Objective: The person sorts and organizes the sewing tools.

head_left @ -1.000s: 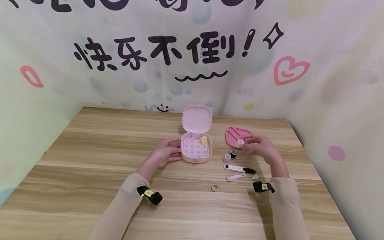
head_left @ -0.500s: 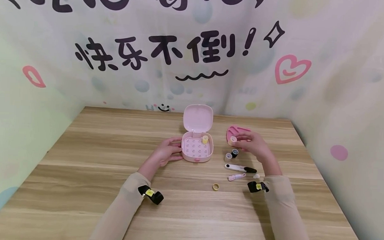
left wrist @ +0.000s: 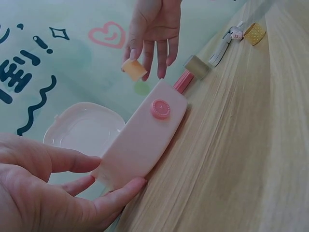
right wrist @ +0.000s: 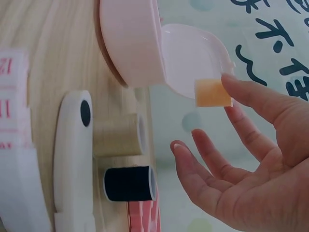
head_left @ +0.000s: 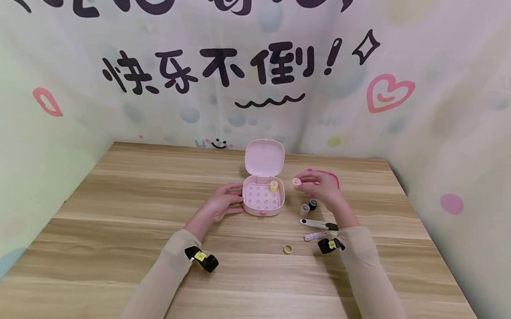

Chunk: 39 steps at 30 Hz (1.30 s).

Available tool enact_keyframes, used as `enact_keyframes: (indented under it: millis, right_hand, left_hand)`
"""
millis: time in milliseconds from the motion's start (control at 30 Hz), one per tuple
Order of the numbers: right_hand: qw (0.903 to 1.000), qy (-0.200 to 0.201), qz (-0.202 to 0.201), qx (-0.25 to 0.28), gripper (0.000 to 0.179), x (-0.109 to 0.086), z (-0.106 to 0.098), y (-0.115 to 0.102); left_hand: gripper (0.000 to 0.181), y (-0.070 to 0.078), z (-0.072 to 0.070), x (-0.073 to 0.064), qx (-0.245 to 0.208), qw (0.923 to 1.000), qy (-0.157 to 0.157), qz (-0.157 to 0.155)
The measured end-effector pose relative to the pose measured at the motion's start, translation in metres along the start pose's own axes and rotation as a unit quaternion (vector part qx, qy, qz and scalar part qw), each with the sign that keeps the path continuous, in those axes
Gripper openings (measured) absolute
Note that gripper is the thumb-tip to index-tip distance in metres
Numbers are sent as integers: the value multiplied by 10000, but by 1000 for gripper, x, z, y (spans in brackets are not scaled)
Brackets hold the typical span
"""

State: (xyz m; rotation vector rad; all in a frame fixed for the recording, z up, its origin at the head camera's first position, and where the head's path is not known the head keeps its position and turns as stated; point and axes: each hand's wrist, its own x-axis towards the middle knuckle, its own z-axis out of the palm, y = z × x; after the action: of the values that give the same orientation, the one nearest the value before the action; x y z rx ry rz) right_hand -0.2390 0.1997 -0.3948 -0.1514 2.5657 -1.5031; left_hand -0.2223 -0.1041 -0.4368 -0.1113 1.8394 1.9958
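Observation:
In the head view, an open pale-pink sewing box [head_left: 263,197] stands with its lid raised. One yellow thread spool [head_left: 274,186] is on a peg at its back right. My left hand [head_left: 222,201] grips the box's left end, thumb and fingers at its edges. To the right of the box, my right hand [head_left: 322,187] holds a pale orange thread spool [right wrist: 213,93] in the air, pinched between thumb and index finger. The other fingers are loosely spread. Below that hand, a beige spool [right wrist: 119,135] and a black spool [right wrist: 129,183] rest on the table.
A pink compartment tray [head_left: 334,178] lies partly hidden behind my right hand. Nearer are a white tool with a black end [head_left: 318,223], a small item with pink numbered markings [head_left: 314,236] and a gold ring-shaped thimble [head_left: 288,249]. A printed cloth backdrop [head_left: 177,114] hangs behind the table.
My right hand has moved left with the orange spool, from over the pink tray towards the box. The left hand stays at the box.

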Motion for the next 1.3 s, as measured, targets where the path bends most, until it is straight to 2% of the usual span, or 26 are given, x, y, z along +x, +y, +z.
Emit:
enact_keyframes:
  millis: [233,533,833,1067,1300]
  right_hand:
    - [9990,-150,277,-320,44,6,7,-5]
    - [9994,-288,171,-1,43,15,18,-15]
    - [9980,-362,470,219,42,23,30,-18]
    - [9982,-155,559,151,40,29,37,-18]
    - [9976,-213,462,475,39,33,45,-18]
  left_hand:
    - [57,0,1,1,23,10000,8,-24]
    - [57,-1,0,1,7,10000,-9,42]
    - [58,-2,0,1,-17,10000,-31,55]
    - [58,-1,0,1,-39,10000,-22,44]
    - [57,-1,0,0,-36,10000,-48,77]
